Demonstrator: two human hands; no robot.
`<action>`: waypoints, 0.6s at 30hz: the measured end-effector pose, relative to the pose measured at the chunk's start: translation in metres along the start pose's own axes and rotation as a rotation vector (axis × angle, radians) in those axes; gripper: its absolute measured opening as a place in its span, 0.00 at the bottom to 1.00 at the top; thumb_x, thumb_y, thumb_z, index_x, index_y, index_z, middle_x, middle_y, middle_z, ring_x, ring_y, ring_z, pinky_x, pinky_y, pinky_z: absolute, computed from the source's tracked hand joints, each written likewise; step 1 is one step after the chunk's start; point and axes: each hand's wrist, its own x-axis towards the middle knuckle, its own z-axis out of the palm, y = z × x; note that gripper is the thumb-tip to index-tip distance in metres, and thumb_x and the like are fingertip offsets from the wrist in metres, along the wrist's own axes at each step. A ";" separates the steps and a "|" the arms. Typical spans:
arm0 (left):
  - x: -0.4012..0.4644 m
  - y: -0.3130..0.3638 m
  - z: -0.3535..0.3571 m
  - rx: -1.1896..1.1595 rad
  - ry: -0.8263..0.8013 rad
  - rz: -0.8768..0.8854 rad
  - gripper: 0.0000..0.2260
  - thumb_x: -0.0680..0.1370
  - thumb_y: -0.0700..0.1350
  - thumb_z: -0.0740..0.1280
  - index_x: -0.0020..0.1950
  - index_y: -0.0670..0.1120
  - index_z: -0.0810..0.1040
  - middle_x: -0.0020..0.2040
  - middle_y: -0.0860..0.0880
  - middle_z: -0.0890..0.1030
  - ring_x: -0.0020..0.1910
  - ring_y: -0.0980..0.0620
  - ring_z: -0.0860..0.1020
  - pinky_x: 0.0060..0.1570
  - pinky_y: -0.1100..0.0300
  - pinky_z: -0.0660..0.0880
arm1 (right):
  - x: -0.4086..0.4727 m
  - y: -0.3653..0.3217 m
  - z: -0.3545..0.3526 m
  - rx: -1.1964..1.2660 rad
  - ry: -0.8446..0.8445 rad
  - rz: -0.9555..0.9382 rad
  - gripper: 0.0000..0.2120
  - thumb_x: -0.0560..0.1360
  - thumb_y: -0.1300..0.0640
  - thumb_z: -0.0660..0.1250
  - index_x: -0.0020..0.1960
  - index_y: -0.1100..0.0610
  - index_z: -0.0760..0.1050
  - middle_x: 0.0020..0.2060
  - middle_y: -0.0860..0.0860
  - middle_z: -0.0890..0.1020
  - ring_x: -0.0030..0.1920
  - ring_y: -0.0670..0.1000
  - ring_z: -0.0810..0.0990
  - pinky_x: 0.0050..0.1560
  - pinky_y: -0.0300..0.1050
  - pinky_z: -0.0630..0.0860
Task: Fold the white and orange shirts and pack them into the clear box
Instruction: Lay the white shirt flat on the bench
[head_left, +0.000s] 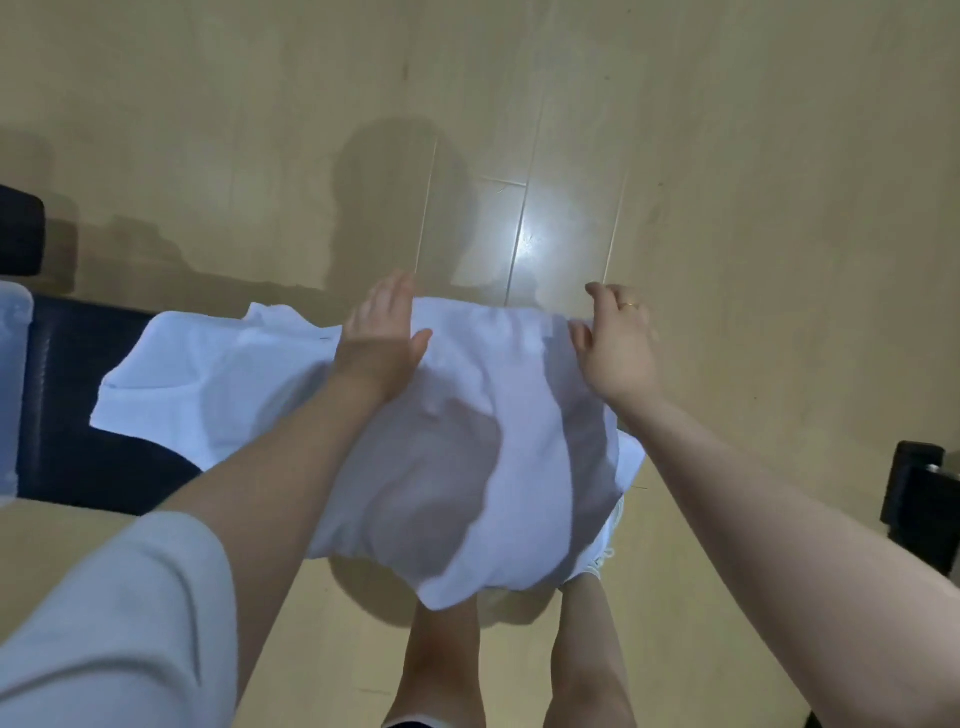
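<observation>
Your left hand (382, 332) and right hand (613, 338) each gripped the white shirt (467, 441)'s far edge; it looked light, limp, best held at corners.

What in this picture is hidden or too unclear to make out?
- Orange shirt: nowhere in the head view.
- Clear box: cut off by the left edge; contents unseen.
- Left hand fingertips: hidden over the white shirt far edge.
- Shoes: covered by the shirt.
- Dark object: cut off by the right edge.

We hold the white shirt (467, 415) above the wooden floor (727, 156). Our left hand (384, 332) and right hand (618, 343) grip its far edge.
</observation>
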 end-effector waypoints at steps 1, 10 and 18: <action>-0.007 -0.011 0.011 0.014 -0.024 -0.024 0.29 0.79 0.48 0.60 0.76 0.42 0.53 0.77 0.43 0.54 0.75 0.45 0.55 0.71 0.52 0.52 | -0.010 -0.006 0.010 -0.002 0.004 -0.095 0.22 0.78 0.55 0.57 0.70 0.61 0.63 0.70 0.60 0.66 0.70 0.61 0.63 0.68 0.52 0.60; -0.051 -0.069 0.026 0.012 -0.008 -0.253 0.28 0.80 0.53 0.55 0.77 0.46 0.48 0.77 0.45 0.43 0.76 0.46 0.42 0.73 0.47 0.43 | -0.072 -0.037 0.087 -0.349 -0.254 -0.337 0.31 0.78 0.42 0.42 0.76 0.55 0.43 0.77 0.54 0.45 0.77 0.55 0.44 0.73 0.55 0.37; -0.084 -0.144 0.001 -0.273 0.168 -0.671 0.25 0.81 0.50 0.53 0.76 0.43 0.51 0.77 0.41 0.47 0.75 0.42 0.51 0.72 0.50 0.55 | -0.078 -0.138 0.087 -0.275 -0.381 -0.636 0.39 0.69 0.41 0.31 0.75 0.55 0.53 0.77 0.54 0.50 0.76 0.56 0.49 0.73 0.52 0.49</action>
